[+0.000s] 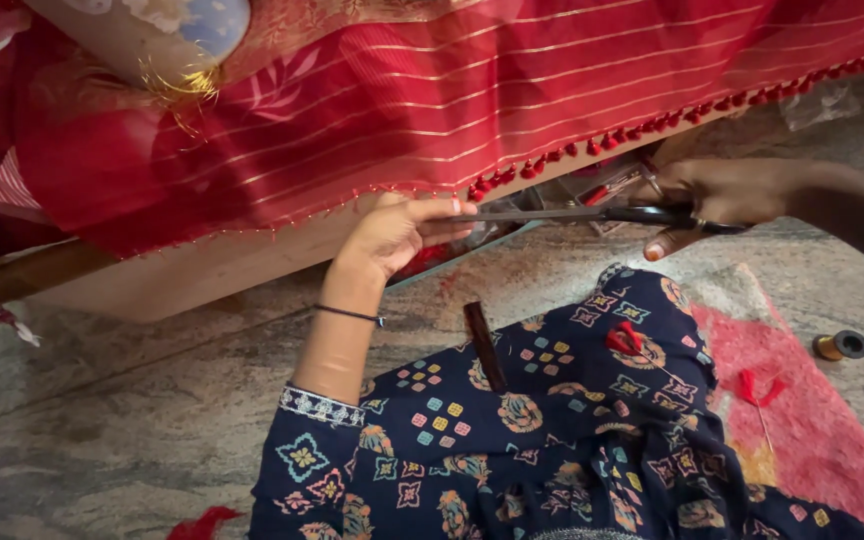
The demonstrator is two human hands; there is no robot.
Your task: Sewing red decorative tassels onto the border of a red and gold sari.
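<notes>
The right hand [722, 195] gripped the dark-handled steel scissors [592, 213], blades pointing toward nine o'clock at the tasselled hem of the red gold-striped sheer fabric [432, 100]. The left hand [397, 232], fingers curled, pinched that hem just beside the blade tips. A gold thread spool [840, 345] lay on the floor at four o'clock.

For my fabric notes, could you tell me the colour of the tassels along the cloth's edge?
The tassels are red, matching the cloth; the head view shows them.

Long dark scissors [592, 213] lie level along the red tasselled cloth's [452, 110] edge
</notes>
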